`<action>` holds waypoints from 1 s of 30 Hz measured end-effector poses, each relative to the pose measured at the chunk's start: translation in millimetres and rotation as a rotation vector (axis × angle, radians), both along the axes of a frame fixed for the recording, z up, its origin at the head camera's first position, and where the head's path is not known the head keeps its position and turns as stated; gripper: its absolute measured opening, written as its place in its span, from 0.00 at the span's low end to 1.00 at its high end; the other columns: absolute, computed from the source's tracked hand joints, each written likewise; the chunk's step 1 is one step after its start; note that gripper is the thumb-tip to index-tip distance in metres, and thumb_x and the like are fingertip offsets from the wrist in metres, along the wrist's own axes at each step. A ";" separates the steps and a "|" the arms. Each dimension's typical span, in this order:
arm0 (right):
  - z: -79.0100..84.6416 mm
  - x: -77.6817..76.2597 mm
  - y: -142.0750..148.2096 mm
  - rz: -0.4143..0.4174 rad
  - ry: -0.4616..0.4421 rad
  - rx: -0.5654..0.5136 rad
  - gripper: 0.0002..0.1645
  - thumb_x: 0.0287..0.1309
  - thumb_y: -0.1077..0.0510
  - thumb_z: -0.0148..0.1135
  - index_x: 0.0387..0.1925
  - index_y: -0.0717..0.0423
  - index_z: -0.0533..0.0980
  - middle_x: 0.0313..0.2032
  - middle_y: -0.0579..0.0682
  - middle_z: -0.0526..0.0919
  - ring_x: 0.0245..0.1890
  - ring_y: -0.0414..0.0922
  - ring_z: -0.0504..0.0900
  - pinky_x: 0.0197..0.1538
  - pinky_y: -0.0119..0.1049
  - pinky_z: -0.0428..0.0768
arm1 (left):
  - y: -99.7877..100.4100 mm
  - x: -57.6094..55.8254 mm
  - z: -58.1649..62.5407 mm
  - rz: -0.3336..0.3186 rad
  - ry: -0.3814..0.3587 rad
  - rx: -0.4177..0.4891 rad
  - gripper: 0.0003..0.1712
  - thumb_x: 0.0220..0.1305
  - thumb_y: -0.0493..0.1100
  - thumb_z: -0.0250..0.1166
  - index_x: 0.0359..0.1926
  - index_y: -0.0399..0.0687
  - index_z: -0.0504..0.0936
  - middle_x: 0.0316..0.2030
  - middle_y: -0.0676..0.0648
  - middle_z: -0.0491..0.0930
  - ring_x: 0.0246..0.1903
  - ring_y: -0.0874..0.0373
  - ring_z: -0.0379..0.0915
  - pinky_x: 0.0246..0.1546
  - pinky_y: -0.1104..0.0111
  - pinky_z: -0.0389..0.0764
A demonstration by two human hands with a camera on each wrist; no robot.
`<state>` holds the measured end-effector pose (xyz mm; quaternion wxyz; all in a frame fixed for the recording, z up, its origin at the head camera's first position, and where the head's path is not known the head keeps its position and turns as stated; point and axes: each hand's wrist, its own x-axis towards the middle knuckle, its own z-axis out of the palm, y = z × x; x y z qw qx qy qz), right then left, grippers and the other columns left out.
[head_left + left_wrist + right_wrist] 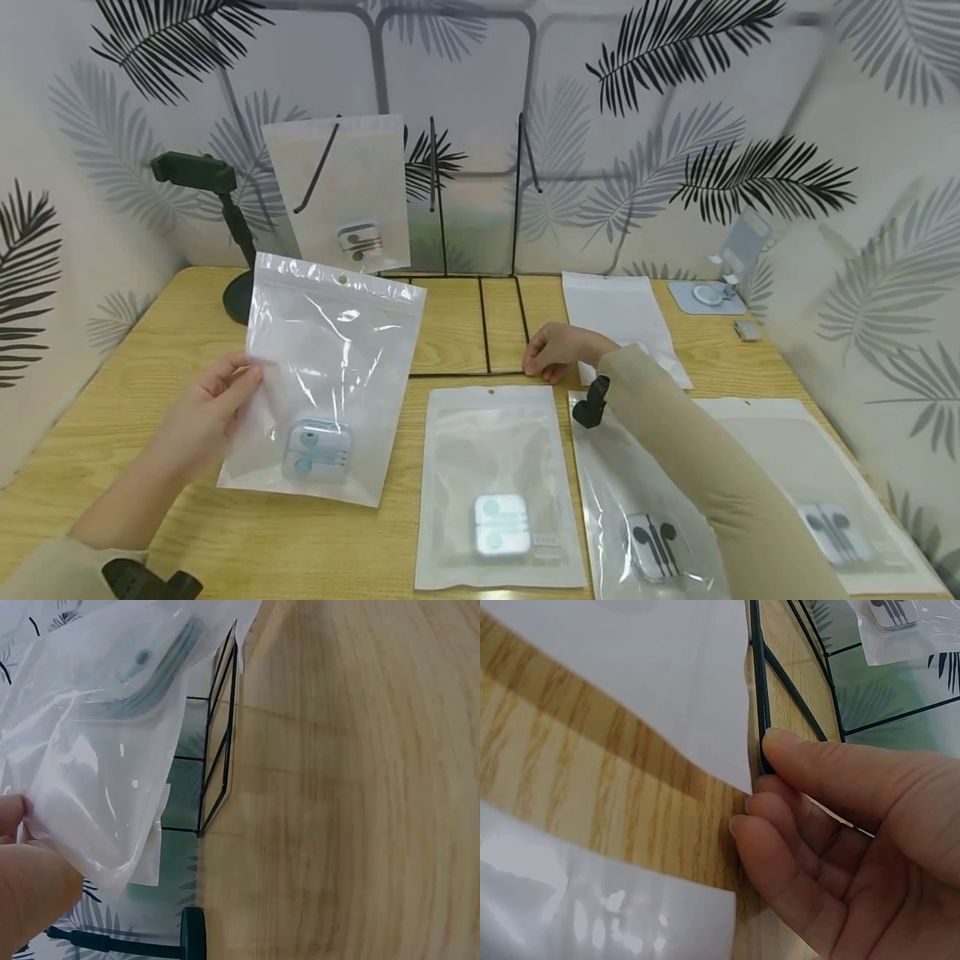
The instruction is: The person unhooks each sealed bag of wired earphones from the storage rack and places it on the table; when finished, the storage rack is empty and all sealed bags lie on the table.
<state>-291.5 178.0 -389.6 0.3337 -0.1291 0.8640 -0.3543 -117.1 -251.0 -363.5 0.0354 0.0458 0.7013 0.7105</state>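
My left hand (206, 408) pinches the left edge of a clear-fronted zip bag (300, 333), raised above the table and slightly tilted. Low in that bag lies a pale blue pair of earphones (318, 450) in a clear case. Thumb and fingers of my right hand (558, 346) pinch the front right corner of the black wire display rack (759, 667), down at the table. From a hook at the rack's left hangs another bag (345, 167), with dark-tipped earphones (361, 242) in its lower part.
In front lie a bag (487, 450) with pale earphones, a bag (615, 467) with black earphones under my right forearm, and another bag (772, 425) at far right. Behind are a white bag (611, 304), dark phone stand (238, 233), pale phone stand (731, 258) and small metallic box (747, 330).
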 end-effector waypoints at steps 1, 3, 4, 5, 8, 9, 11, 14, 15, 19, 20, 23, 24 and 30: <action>-0.2 -0.1 0.2 -0.001 -0.003 -0.001 0.03 0.54 0.63 0.64 0.30 0.61 0.81 0.21 0.49 0.78 0.19 0.40 0.75 0.27 0.33 0.80 | -0.4 0.3 -2.0 -0.001 -0.026 -0.004 0.07 0.69 0.44 0.53 0.43 0.60 0.76 0.40 0.54 0.68 0.38 0.64 0.67 0.37 0.76 0.76; -1.1 -0.5 0.4 -0.003 -0.008 -0.003 0.03 0.54 0.63 0.64 0.30 0.61 0.80 0.21 0.50 0.78 0.19 0.41 0.75 0.27 0.33 0.80 | -0.1 1.1 -6.5 -0.006 -0.072 -0.008 0.07 0.69 0.45 0.53 0.42 0.62 0.76 0.40 0.54 0.69 0.37 0.65 0.68 0.36 0.75 0.76; -1.8 -0.8 0.4 -0.004 -0.012 -0.004 0.03 0.54 0.63 0.64 0.29 0.61 0.80 0.21 0.50 0.78 0.19 0.40 0.75 0.27 0.33 0.80 | 0.4 1.6 -8.7 -0.004 -0.087 -0.009 0.07 0.69 0.45 0.53 0.42 0.62 0.76 0.39 0.55 0.70 0.37 0.65 0.69 0.36 0.75 0.76; -2.4 -1.1 0.4 -0.005 -0.015 -0.005 0.03 0.54 0.63 0.64 0.29 0.60 0.80 0.21 0.50 0.78 0.19 0.40 0.75 0.27 0.33 0.80 | 0.8 2.1 -10.7 -0.008 -0.106 -0.006 0.07 0.68 0.44 0.54 0.41 0.63 0.76 0.38 0.55 0.71 0.36 0.65 0.69 0.36 0.75 0.76; -3.4 -1.6 0.7 -0.007 -0.021 -0.003 0.03 0.55 0.63 0.64 0.29 0.60 0.80 0.21 0.50 0.78 0.19 0.40 0.75 0.27 0.33 0.79 | 2.5 3.9 -16.0 -0.035 -0.140 -0.013 0.07 0.69 0.44 0.53 0.41 0.63 0.76 0.36 0.56 0.74 0.36 0.64 0.71 0.35 0.74 0.76; -3.7 -1.8 0.7 -0.007 -0.022 -0.001 0.03 0.55 0.63 0.64 0.29 0.60 0.80 0.21 0.50 0.78 0.19 0.40 0.74 0.27 0.33 0.79 | 2.6 4.4 -17.3 -0.048 -0.149 -0.011 0.07 0.69 0.43 0.52 0.41 0.63 0.75 0.36 0.56 0.74 0.36 0.64 0.71 0.36 0.74 0.76; -3.9 -2.2 0.8 -0.008 -0.025 0.002 0.03 0.55 0.63 0.63 0.29 0.60 0.80 0.21 0.50 0.78 0.19 0.40 0.74 0.27 0.33 0.79 | 2.4 5.1 -19.5 -0.077 -0.165 -0.034 0.07 0.70 0.43 0.52 0.43 0.61 0.74 0.37 0.55 0.74 0.37 0.64 0.71 0.36 0.73 0.76; -3.8 -3.0 1.0 -0.011 -0.026 0.003 0.03 0.55 0.63 0.64 0.29 0.60 0.80 0.21 0.50 0.78 0.19 0.40 0.74 0.27 0.33 0.79 | 1.0 5.3 -21.6 -0.113 -0.181 -0.069 0.06 0.70 0.44 0.50 0.46 0.56 0.72 0.39 0.52 0.72 0.38 0.63 0.71 0.38 0.71 0.76; -3.9 -3.4 1.0 -0.012 -0.027 0.002 0.03 0.55 0.63 0.64 0.29 0.60 0.80 0.21 0.50 0.78 0.19 0.40 0.74 0.27 0.33 0.79 | 0.5 5.3 -22.2 -0.121 -0.194 -0.075 0.07 0.70 0.44 0.50 0.46 0.53 0.71 0.39 0.50 0.72 0.38 0.62 0.72 0.37 0.69 0.77; -3.7 -4.4 1.4 -0.012 -0.028 -0.004 0.03 0.54 0.63 0.64 0.29 0.61 0.81 0.21 0.50 0.78 0.19 0.40 0.75 0.27 0.33 0.80 | -2.9 4.7 -24.0 -0.150 -0.271 -0.099 0.09 0.70 0.45 0.51 0.47 0.48 0.70 0.37 0.47 0.74 0.35 0.57 0.74 0.35 0.63 0.79; -3.6 -4.5 1.4 -0.012 -0.028 -0.004 0.03 0.54 0.63 0.64 0.29 0.60 0.81 0.21 0.50 0.78 0.19 0.40 0.75 0.27 0.33 0.80 | -4.1 4.4 -24.5 -0.155 -0.292 -0.107 0.10 0.69 0.45 0.52 0.47 0.47 0.70 0.36 0.46 0.74 0.34 0.56 0.75 0.34 0.61 0.79; -3.2 -4.2 1.6 -0.013 -0.029 -0.006 0.03 0.54 0.63 0.64 0.29 0.60 0.81 0.21 0.50 0.78 0.19 0.40 0.75 0.27 0.33 0.80 | -9.0 3.3 -26.3 -0.191 -0.312 -0.172 0.14 0.69 0.45 0.53 0.49 0.41 0.69 0.35 0.46 0.77 0.33 0.54 0.77 0.34 0.61 0.80; -3.0 -4.0 1.6 -0.012 -0.028 -0.006 0.03 0.54 0.63 0.64 0.29 0.60 0.81 0.21 0.50 0.78 0.19 0.40 0.75 0.27 0.33 0.80 | -10.7 2.8 -27.2 -0.210 -0.316 -0.191 0.15 0.68 0.44 0.54 0.49 0.38 0.68 0.35 0.45 0.78 0.33 0.53 0.78 0.34 0.61 0.80; -2.5 -3.1 1.7 -0.006 -0.026 -0.006 0.03 0.55 0.63 0.64 0.30 0.61 0.80 0.21 0.50 0.78 0.19 0.40 0.75 0.27 0.33 0.80 | -17.7 1.2 -30.4 -0.306 -0.356 -0.281 0.19 0.66 0.44 0.56 0.49 0.31 0.69 0.34 0.46 0.80 0.32 0.53 0.79 0.34 0.62 0.81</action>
